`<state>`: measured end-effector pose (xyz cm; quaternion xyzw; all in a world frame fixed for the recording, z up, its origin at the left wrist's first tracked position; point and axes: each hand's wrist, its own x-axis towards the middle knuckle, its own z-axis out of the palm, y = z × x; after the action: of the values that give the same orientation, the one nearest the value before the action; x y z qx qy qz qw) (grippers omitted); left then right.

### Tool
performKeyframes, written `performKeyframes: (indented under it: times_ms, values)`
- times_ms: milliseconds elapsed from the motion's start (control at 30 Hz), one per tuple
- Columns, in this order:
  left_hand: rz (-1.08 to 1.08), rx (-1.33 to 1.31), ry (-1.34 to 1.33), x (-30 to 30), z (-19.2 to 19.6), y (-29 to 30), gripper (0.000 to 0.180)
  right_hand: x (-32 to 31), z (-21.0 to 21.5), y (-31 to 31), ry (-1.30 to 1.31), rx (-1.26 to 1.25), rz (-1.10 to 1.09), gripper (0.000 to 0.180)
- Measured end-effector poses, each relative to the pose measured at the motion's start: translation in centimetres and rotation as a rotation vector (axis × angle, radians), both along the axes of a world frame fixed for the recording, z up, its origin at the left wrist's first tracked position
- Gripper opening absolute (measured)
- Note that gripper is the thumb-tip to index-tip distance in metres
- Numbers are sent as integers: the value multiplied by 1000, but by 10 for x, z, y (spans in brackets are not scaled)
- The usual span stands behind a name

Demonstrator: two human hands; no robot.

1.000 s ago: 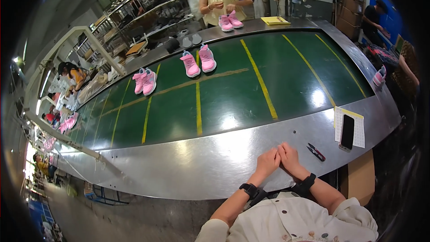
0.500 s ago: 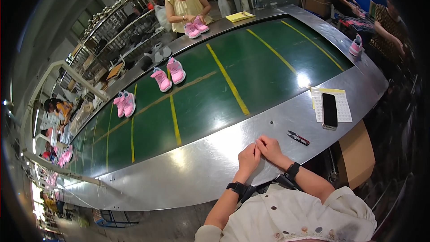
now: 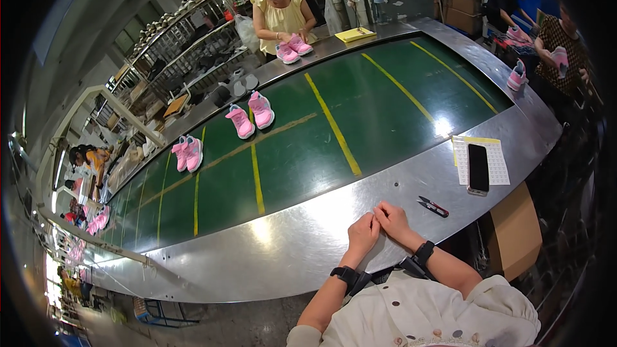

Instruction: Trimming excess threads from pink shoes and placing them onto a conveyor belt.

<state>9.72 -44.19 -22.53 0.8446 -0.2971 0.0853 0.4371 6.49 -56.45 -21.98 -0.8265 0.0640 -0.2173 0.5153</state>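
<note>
My left hand (image 3: 363, 233) and my right hand (image 3: 391, 219) rest together on the steel edge (image 3: 283, 244) of a green conveyor belt (image 3: 302, 148), fingertips touching. Both look curled with nothing seen in them. Small thread snips (image 3: 433, 205) lie just right of my right hand. Two pairs of pink shoes (image 3: 251, 114) (image 3: 187, 153) ride on the belt, well beyond reach.
A black phone (image 3: 478, 167) lies on a paper sheet (image 3: 495, 162) at the right. Across the belt a person in yellow (image 3: 281, 13) handles pink shoes (image 3: 293, 49). Other workers sit at right (image 3: 559, 45) and far left (image 3: 90, 157). Shelving racks (image 3: 173, 45) stand behind.
The view has swung so the belt sits further left and lower. The pink shoe pairs appear shifted along the belt. My hands stay together on the steel edge.
</note>
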Motion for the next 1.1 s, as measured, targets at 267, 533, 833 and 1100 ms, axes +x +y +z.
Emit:
performKeyframes:
  times_ms: [267,533,833,1100]
  values:
    - [-7,-4,-4,2,-1,-2,17,3,-3,-3,-11,-4,-2,20]
    - [-3,-18,27,-3,2,-10,16,-4,6,-9,33,-11,-15,23]
    - [79,-1,191,0,2,-4,16,-1,7,-8,155,57,22,19]
    - [-24,96,157,-3,16,-15,13,-23,38,-83,-31,-245,-272,17]
